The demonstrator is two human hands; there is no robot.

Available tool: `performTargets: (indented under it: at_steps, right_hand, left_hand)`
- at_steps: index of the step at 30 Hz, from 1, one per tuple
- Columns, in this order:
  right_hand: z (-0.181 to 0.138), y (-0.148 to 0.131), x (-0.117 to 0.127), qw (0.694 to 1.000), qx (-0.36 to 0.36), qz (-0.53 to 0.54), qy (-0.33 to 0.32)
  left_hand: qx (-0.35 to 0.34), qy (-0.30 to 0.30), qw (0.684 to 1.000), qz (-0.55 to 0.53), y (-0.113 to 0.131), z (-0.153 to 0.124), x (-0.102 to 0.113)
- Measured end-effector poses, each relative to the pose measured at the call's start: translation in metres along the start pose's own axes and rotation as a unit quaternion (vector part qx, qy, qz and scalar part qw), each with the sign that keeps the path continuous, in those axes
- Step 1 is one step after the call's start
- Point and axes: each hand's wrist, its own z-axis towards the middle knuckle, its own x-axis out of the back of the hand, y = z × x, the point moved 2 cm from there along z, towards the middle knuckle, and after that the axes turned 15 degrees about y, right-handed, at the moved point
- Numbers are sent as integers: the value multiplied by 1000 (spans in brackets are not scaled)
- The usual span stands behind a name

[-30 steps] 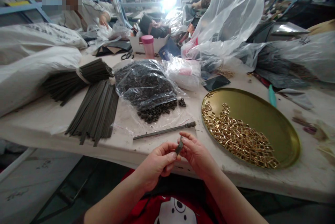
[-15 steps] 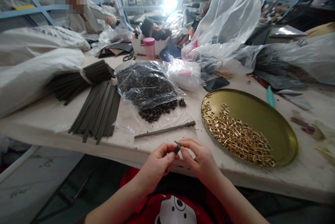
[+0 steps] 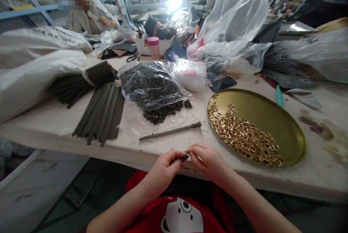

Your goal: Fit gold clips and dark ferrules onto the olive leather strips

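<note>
At the table's near edge, my left hand [image 3: 169,163] pinches a small dark strip [image 3: 185,157] between thumb and fingers. The fingertips of my right hand [image 3: 204,158] are closed at the strip's other end; exactly what they grip there is partly hidden. Just beyond my hands lies a bundle of thin dark strips [image 3: 168,131] with small loops round its right end. A clear plastic bag [image 3: 152,84] of small dark loops [image 3: 160,113] spills some onto the table. To the right, gold metal buckles [image 3: 247,137] are heaped in a round gold tray [image 3: 282,117].
Loose dark strips [image 3: 102,115] and a banded bundle [image 3: 84,80] lie at left beside white sacks [image 3: 35,77]. Behind are a pink-lidded jar [image 3: 153,48], scissors [image 3: 133,57], and a phone [image 3: 223,84]. Two people [image 3: 95,17] are across the table.
The dark strip has turned to a flatter angle in my fingers, and my right fingertips have drawn in at its end. The view has shifted slightly.
</note>
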Motion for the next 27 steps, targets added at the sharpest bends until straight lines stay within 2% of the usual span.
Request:
performTargets:
  at_steps: [9, 12, 14, 16, 20, 22, 24, 27]
  right_hand:
    - [1, 4, -2, 999, -21, 30, 6]
    - [2, 12, -1, 995, -77, 48, 36]
    - [2, 16, 4, 983, -149, 67, 85]
    - [2, 15, 9, 976, -184, 75, 93]
    - [0, 6, 2, 983, -164, 83, -17]
    - [-1, 4, -5, 969, -210, 130, -14]
    - [-1, 5, -10, 942, -277, 187, 18]
    - [0, 5, -14, 898, -349, 264, 53]
  left_hand:
    - [45, -17, 999, 0, 0, 5, -2]
    - [40, -11, 999, 1, 1, 6, 0]
    - [19, -5, 1000, 15, 2, 8, 4]
    - [-25, 17, 999, 44, 4, 10, 9]
    - [-146, 59, 978, 140, 6, 11, 14]
    - [-177, 58, 963, 197, 5, 9, 12]
    - [-189, 62, 952, 232, 4, 6, 10]
    - [-184, 77, 960, 197, 5, 4, 9]
